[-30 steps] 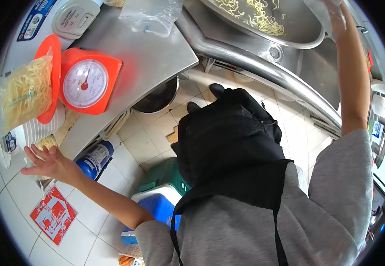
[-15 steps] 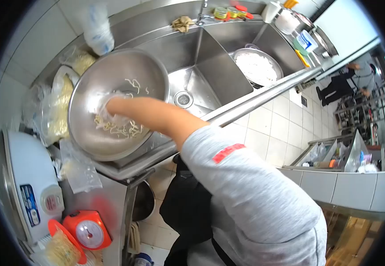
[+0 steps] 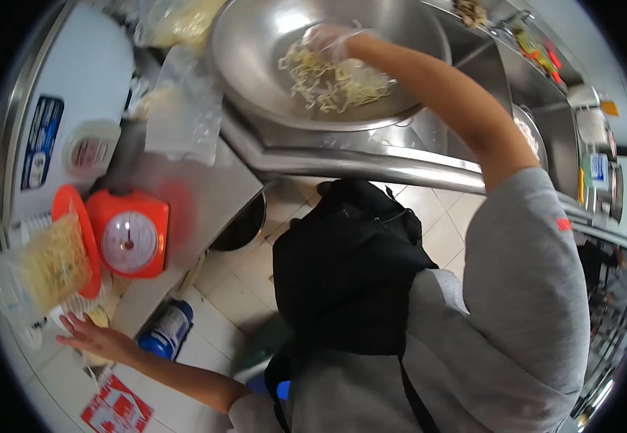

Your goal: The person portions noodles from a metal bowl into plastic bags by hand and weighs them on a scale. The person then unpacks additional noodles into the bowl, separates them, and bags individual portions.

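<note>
My right hand (image 3: 328, 43), in a clear plastic glove, reaches into a large steel bowl (image 3: 256, 68). Its fingers curl down at the upper edge of a loose pile of pale yellow noodles (image 3: 335, 86); the glove partly hides the grip. My left hand (image 3: 97, 339) is bare and empty, with its fingers spread. Just above it, a clear bag of noodles (image 3: 57, 263) lies on the tilted red pan (image 3: 77, 234) of an orange-red dial scale (image 3: 129, 234).
An empty-looking clear plastic bag (image 3: 183, 115) lies on the steel counter (image 3: 234, 159). More bagged noodles (image 3: 183, 22) sit left of the bowl. A white lidded box (image 3: 75, 86) stands against the wall. Below the counter are a dark pot (image 3: 245, 224) and a blue container (image 3: 167, 328).
My view has swung down and left, so the bowl now sits higher. My left hand has come into view beside the scale. The noodles in the bowl look more gathered, with my right hand still among them.
</note>
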Tool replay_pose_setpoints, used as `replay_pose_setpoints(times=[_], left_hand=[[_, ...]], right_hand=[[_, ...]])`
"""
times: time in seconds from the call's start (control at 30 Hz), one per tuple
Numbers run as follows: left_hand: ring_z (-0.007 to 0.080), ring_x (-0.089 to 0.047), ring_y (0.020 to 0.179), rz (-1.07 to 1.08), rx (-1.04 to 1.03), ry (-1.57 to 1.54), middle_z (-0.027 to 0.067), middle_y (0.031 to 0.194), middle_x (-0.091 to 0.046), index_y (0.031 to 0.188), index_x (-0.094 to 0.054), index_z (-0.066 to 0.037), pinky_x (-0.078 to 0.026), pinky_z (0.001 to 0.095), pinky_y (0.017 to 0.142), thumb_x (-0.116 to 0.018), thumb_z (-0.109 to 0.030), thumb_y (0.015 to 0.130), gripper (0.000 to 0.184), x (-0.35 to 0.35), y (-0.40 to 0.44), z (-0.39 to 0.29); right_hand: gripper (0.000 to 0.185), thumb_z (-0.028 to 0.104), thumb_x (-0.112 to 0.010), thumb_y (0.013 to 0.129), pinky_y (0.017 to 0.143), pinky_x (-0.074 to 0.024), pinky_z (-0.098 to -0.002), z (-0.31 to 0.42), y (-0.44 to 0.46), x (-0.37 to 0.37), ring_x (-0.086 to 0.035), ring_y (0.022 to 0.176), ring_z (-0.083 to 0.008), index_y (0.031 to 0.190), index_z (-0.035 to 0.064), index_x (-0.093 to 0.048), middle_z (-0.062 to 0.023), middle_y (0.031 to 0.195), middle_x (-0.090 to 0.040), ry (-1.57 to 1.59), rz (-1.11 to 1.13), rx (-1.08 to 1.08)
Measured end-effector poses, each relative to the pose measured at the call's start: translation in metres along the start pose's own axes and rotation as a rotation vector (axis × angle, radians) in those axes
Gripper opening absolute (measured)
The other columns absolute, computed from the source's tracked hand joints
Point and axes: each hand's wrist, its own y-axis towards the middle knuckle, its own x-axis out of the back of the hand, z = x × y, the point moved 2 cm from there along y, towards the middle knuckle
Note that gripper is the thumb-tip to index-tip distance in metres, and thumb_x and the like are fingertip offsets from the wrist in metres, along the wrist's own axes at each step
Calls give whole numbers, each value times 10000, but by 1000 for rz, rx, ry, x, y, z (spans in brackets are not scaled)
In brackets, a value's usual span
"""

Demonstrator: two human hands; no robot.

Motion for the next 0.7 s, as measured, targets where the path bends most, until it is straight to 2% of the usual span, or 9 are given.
replay_pose_setpoints(times=[0.07, 0.1, 0.17, 0.2, 0.23, 0.27, 0.3, 0.43, 0.7], left_hand=[[245, -415, 1154, 16, -18, 37, 136, 1315, -339, 1340, -25, 17, -377, 349, 943, -356, -364, 912, 662, 3, -3, 8], [248, -410, 1159, 22, -31, 78, 142, 1311, -344, 1342, -12, 5, -372, 351, 947, -355, -353, 914, 655, 6, -3, 12], [255, -397, 1170, -9, -47, 79, 157, 1309, -341, 1346, -66, -8, -355, 353, 960, -353, -316, 921, 598, 8, -1, 6], [256, -400, 1168, -37, -53, 26, 155, 1309, -343, 1341, -130, -9, -352, 350, 955, -373, -284, 919, 559, 13, 2, 9], [250, -404, 1166, -33, -78, 11, 155, 1306, -348, 1330, -182, -7, -356, 346, 948, -386, -261, 917, 526, 19, 5, 8], [245, -408, 1163, -30, -101, -3, 155, 1303, -353, 1318, -234, -5, -359, 342, 941, -400, -238, 915, 495, 25, 10, 5], [237, -410, 1160, -2, -89, -15, 146, 1301, -360, 1303, -274, -3, -361, 340, 937, -415, -216, 909, 469, 31, 16, -2], [202, -461, 1106, -21, -69, -103, 102, 1225, -457, 1212, -423, 10, -388, 327, 902, -446, -169, 896, 364, 50, 42, -39], [158, -538, 961, 30, -45, 31, 65, 1101, -553, 1051, -586, -73, -433, 278, 788, -511, -210, 867, 241, 87, 93, -82]], right_hand=[[217, 173, -590, 687, 681, -438, -303, -20, 8, -10, -556, 721, -196, 862, 44, -598, -95, 807, -606, 182, 105, -105], [234, 186, -594, 695, 702, -438, -301, -19, 0, 14, -561, 737, -190, 881, 45, -593, -82, 810, -609, 534, 202, -201], [224, 171, -587, 740, 665, -460, -298, -18, -10, 41, -572, 722, -160, 923, 43, -604, -61, 841, -622, 239, -4, -60], [316, 340, -549, 745, 660, -450, -371, -37, 2, 46, -581, 724, -277, 847, 56, -642, -142, 786, -623, 41, 181, -33], [264, 299, -553, 739, 588, -458, -371, -42, -7, 63, -582, 640, -295, 801, 61, -649, -129, 729, -625, -129, -20, 138], [247, 282, -534, 752, 541, -451, -367, -1, -16, 113, -579, 591, -289, 779, 63, -644, -140, 725, -625, -17, 44, -79], [251, 158, -593, 749, 608, -470, -282, 4, -22, 135, -573, 682, -134, 970, 39, -606, -68, 831, -627, 325, 47, -352], [283, 158, -584, 744, 604, -441, -234, 28, -38, 227, -545, 676, -102, 981, 3, -588, -46, 805, -612, 463, -74, -176], [302, 235, -575, 753, 587, -428, -220, 54, -41, 339, -530, 665, -96, 969, 24, -586, -30, 755, -572, 577, -477, -181]])
